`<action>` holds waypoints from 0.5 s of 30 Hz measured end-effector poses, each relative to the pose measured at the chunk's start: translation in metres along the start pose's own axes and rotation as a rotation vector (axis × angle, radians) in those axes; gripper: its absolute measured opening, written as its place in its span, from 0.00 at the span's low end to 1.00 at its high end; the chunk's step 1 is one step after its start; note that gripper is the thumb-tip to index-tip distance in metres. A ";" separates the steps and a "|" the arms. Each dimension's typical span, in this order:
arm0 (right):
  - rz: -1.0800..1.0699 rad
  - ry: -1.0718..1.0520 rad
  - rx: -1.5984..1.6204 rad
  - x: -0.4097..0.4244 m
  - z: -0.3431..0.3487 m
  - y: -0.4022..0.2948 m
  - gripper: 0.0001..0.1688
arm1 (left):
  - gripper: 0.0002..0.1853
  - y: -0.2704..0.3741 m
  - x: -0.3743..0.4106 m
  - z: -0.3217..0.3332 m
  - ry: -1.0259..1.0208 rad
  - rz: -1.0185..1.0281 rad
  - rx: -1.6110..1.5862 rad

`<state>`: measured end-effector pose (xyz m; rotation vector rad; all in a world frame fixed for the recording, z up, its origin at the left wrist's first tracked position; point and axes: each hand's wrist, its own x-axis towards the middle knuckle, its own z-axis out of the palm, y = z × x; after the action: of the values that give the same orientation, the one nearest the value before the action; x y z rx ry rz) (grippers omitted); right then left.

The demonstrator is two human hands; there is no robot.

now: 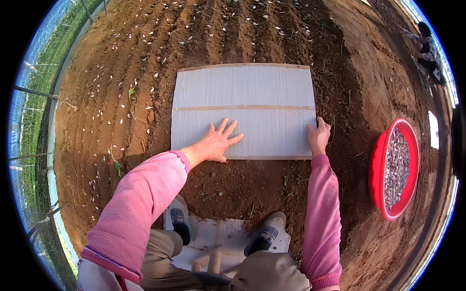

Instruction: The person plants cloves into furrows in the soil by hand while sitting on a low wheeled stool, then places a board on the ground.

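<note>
A pale, fine-grained board (242,91) with brownish tape-like strips lies flat on the brown soil before me. My left hand (218,142) rests on its lower left part, palm down with the fingers spread. At the board's right edge is my right hand (319,135), thumb on the top side and fingers curled at the rim, gripping it. Beyond and to the left, many whitish cloves, apparently garlic, (156,75) lie scattered along furrows in the soil (233,40).
A red plastic basin (375,174) full of cloves (397,167) stands on the right. My shoes (271,227) are on a second pale board (204,234). Another person (427,54) sits at the upper right. Netting (40,120) and poles run along the left.
</note>
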<state>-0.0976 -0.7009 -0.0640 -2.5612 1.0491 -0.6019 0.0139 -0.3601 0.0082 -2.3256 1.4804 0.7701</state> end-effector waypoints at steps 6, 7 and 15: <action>-0.147 -0.371 0.292 -0.084 -0.121 0.000 0.09 | 0.48 0.056 -0.030 0.003 -0.016 0.120 -0.185; -0.172 -0.477 0.298 -0.124 -0.151 0.007 0.08 | 0.43 0.085 -0.055 0.008 0.004 0.283 -0.203; -0.095 -1.341 -0.222 -0.444 -0.250 0.134 0.09 | 0.29 0.267 -0.282 0.138 -0.311 0.564 -0.980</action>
<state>-0.5843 -0.5043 -0.0221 -2.3368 0.4671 1.1500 -0.3598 -0.1968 0.0697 -2.1087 1.8751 2.3166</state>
